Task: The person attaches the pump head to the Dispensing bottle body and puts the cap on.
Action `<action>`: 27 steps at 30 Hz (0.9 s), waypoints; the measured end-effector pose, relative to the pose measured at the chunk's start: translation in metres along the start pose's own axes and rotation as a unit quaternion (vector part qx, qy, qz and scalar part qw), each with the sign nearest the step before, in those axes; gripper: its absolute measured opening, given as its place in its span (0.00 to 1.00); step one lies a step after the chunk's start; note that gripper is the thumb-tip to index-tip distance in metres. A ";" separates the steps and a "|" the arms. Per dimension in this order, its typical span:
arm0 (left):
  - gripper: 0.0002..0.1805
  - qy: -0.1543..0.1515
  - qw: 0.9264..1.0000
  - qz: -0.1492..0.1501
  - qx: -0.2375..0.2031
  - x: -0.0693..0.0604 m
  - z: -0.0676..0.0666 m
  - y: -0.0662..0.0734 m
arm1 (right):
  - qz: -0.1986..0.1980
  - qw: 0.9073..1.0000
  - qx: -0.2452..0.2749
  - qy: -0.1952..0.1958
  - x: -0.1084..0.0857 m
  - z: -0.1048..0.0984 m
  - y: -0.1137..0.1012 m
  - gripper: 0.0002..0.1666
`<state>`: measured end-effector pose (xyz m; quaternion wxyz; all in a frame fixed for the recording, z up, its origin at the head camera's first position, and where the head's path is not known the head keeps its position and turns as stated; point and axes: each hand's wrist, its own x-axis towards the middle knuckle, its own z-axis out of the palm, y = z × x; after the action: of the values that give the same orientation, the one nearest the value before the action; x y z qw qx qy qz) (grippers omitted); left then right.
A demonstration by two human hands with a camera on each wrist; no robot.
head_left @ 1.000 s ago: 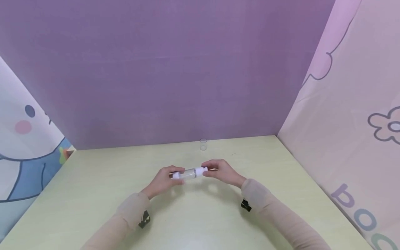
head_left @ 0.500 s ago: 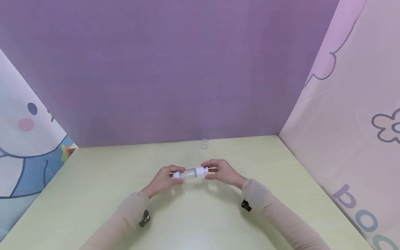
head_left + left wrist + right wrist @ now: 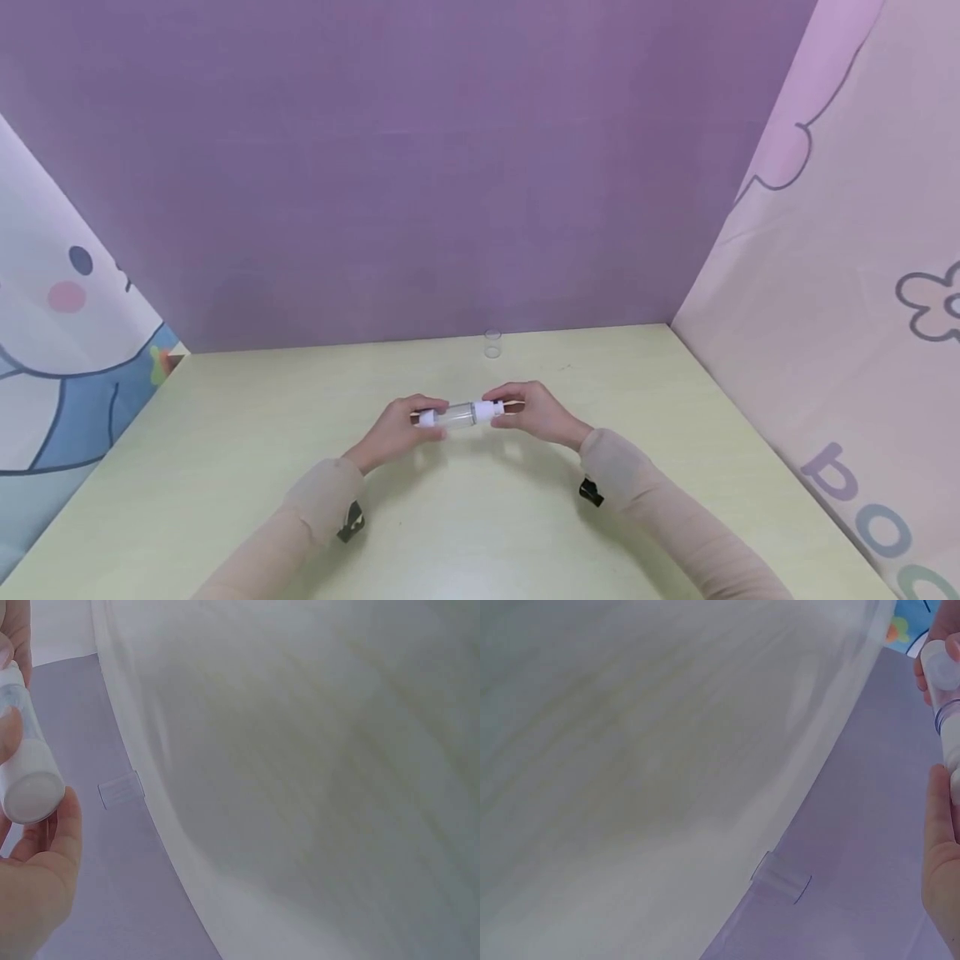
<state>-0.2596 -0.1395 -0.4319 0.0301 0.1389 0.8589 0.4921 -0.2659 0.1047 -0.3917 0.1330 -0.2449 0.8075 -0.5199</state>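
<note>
Shifting slightly rightward in the head view since a second ago, the bottle point(image 3: 455, 415) and the left hand point(image 3: 393, 427) are sitting a touch closer to the right hand point(image 3: 542, 410); some of that may be coming from the camera, since the backdrop is drifting too. The right thumb is resting a little lower, leaving a wider gap between it and the fingers.

The bottle is lying between the two hands, seemingly raised over the surface point(image 3: 480, 517). Its long axis is running almost straight from hand to hand, the right end showing slightly higher in the view. That alignment is looking like what matters most: the white base point(image 3: 34, 796) is pointing into the left palm, while the white head point(image 3: 485, 411) is pointing toward the right one.

The left grip is holding the base end, thumb on the near side and fingers on the far side. The right grip is curling around the head, fairly narrow, but how firmly it is pressing I cannot tell.

Near the back edge, a clear cylinder point(image 3: 492, 344) is standing before the purple wall point(image 3: 450, 183), apart from both hands. It is lying beyond the right fingertips, so the right hand is being the nearer one.
</note>
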 end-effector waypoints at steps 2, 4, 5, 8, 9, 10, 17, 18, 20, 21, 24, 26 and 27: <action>0.22 0.001 1.000 -0.004 0.005 0.000 0.000 0.000 | 0.003 1.000 -0.001 0.001 0.003 0.000 0.007 0.20; 0.22 0.002 1.000 -0.006 0.010 0.000 0.001 0.001 | 0.003 1.000 0.001 0.003 0.006 0.000 0.014 0.20; 0.22 0.002 1.000 -0.005 0.011 0.000 0.001 0.000 | 0.002 1.000 0.003 0.004 0.007 0.000 0.017 0.20; 0.22 0.001 1.000 0.000 0.013 0.001 0.002 0.000 | -0.001 1.000 -0.001 0.008 0.010 0.000 0.025 0.20; 0.22 0.001 1.000 0.002 0.014 0.001 0.002 -0.001 | -0.002 1.000 -0.004 0.010 0.010 0.000 0.026 0.20; 0.22 0.001 1.000 0.004 0.014 0.002 0.003 0.000 | -0.003 1.000 -0.006 0.009 0.010 -0.001 0.027 0.20; 0.22 -0.008 1.000 0.006 0.012 0.001 0.003 0.002 | -0.007 1.000 -0.015 0.010 0.008 -0.003 0.027 0.20; 0.23 -0.009 1.000 0.006 0.011 0.002 0.003 0.002 | -0.006 1.000 -0.015 0.010 0.008 -0.003 0.027 0.20; 0.23 -0.011 1.000 0.007 0.008 0.002 0.003 0.001 | -0.006 1.000 -0.015 0.012 0.008 -0.003 0.027 0.20; 0.23 -0.011 1.000 0.007 0.007 0.002 0.003 0.002 | -0.005 1.000 -0.015 0.012 0.008 -0.003 0.028 0.20; 0.23 -0.010 1.000 0.005 0.009 0.002 0.002 0.002 | -0.003 1.000 -0.016 0.011 0.008 -0.003 0.028 0.20; 0.24 -0.008 1.000 0.004 0.009 0.002 0.002 0.002 | -0.003 1.000 -0.017 0.011 0.008 -0.003 0.028 0.20; 0.23 -0.007 1.000 0.005 0.011 0.001 0.002 0.002 | -0.002 1.000 -0.017 0.011 0.008 -0.003 0.028 0.20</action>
<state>-0.2601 -0.1363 -0.4313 0.0320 0.1465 0.8634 0.4817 -0.2816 0.1119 -0.4153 0.1193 -0.2431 0.8172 -0.5087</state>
